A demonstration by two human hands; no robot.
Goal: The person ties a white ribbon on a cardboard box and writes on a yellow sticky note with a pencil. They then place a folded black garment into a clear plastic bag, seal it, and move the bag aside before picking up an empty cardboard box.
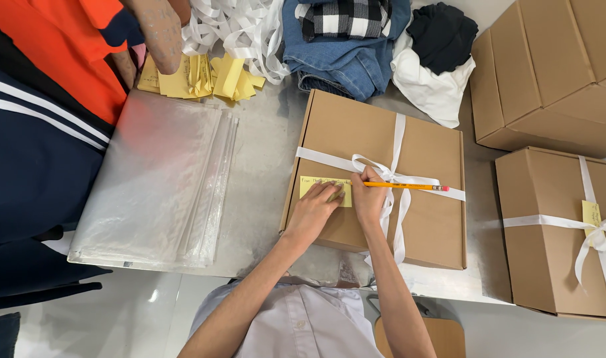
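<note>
The right hand pinched a yellow pencil in its grip, the tip on a yellow note. The left hand lay flat, fingers pressed together on that note, holding nothing. The note sat on a brown box tied with white ribbon, near the front edge of the worktop. Left of the box lay a stack of clear bags. At the far edge were folded clothes and yellow slips, which another person's hand touched.
</note>
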